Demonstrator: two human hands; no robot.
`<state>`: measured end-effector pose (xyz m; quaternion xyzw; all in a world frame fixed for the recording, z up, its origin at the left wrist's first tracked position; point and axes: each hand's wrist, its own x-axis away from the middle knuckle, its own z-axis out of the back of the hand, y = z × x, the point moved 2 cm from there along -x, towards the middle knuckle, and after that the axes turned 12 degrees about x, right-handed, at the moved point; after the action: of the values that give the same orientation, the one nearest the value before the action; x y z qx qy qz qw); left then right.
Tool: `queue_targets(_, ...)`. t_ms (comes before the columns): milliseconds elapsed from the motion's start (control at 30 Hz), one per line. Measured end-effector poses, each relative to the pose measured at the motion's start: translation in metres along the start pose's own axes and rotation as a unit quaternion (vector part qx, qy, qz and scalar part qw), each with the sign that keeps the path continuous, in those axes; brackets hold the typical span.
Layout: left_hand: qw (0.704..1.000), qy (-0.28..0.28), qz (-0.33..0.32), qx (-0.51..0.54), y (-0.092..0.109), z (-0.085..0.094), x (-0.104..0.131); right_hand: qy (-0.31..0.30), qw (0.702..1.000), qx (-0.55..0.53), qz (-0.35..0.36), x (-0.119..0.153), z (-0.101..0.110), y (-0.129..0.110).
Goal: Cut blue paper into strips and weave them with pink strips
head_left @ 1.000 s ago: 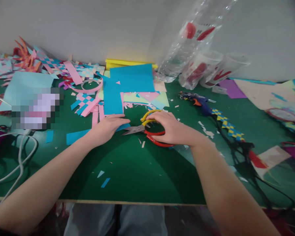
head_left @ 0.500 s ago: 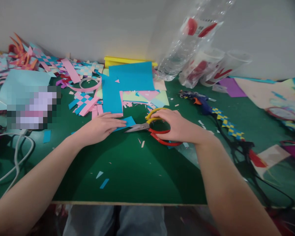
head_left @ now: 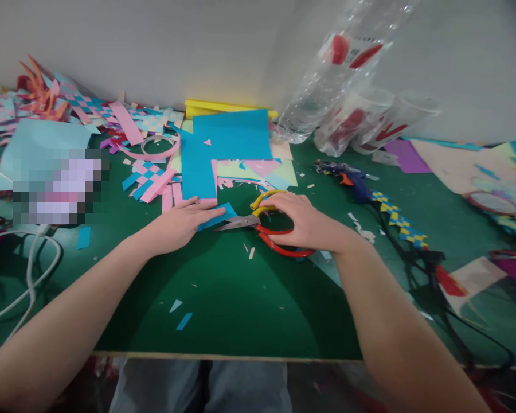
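Scissors lie on the green tabletop in the head view, near its middle, blades shut and pointing left, one handle loop yellow and the other red. The right hand rests over the handles with its fingers curled down around them, the red loop showing beneath the palm and the yellow loop at the fingertips. The left hand lies flat, fingers together and stretched toward the right, pressing on a small blue paper piece whose right corner sits just beside the blade tips.

Just beyond the hands, farther away, a large blue paper sheet lies over pale pink and green sheets. A woven pink-and-blue paper strip mat lies to the far left of the left hand, with a roll of clear tape beyond it. Clear plastic bottles lean against the wall at the far right. A glue gun lies to the right of the scissors, beside a yellow-and-blue woven strip. A white cable loops along the left side, and small paper scraps dot the tabletop.
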<state>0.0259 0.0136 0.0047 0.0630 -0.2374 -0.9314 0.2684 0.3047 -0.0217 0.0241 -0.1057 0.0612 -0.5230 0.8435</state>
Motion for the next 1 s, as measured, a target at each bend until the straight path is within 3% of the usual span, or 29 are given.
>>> queue_targets(300, 1.000, 0.006, 0.000, 0.002, -0.002, -0.002, 0.001, -0.018, 1.000, 0.002, 0.015, 0.003, 0.007, 0.000)
queue_targets(467, 0.998, 0.047, -0.031, 0.018, -0.001, -0.002, 0.001, -0.010, 1.000, 0.019, 0.011, 0.003, 0.006, 0.001)
queue_targets(1000, 0.989, 0.129, -0.011, -0.073, 0.006, 0.011, 0.006, 0.098, 0.985, 0.112, -0.083, 0.011, 0.009, 0.039)
